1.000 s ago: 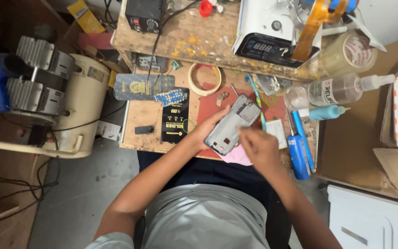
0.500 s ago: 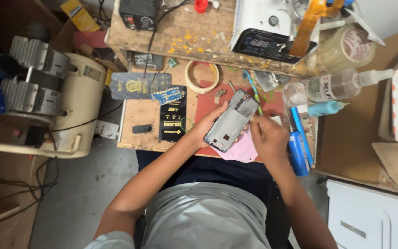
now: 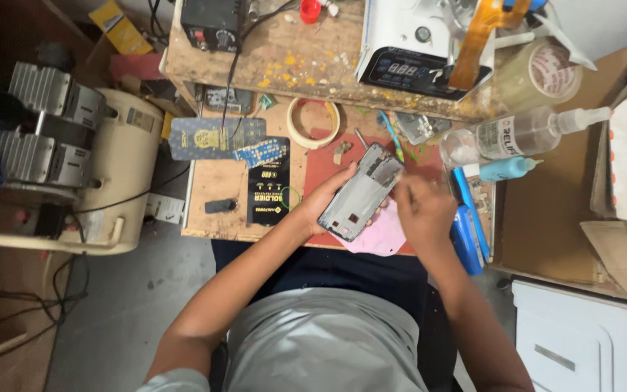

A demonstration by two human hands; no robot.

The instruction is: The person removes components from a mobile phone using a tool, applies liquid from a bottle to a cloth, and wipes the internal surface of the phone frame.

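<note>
Head view. My left hand (image 3: 322, 205) forms the grip: fingers closed around the lower-left edge of the phone frame (image 3: 361, 192), holding it clear above the desk (image 3: 215, 210). The frame's long axis runs diagonally, from the grip up and to the right, its open inner face toward me. My right hand (image 3: 424, 210) sits just beside the frame's right edge, fingers curled; I cannot tell whether they pinch anything. The right hand is nearer the frame's upper end. Beneath lie a pink cloth (image 3: 384, 238) and a red mat (image 3: 328, 163); farther out, a tape roll (image 3: 313, 123) and a blue tool (image 3: 467, 236).
</note>
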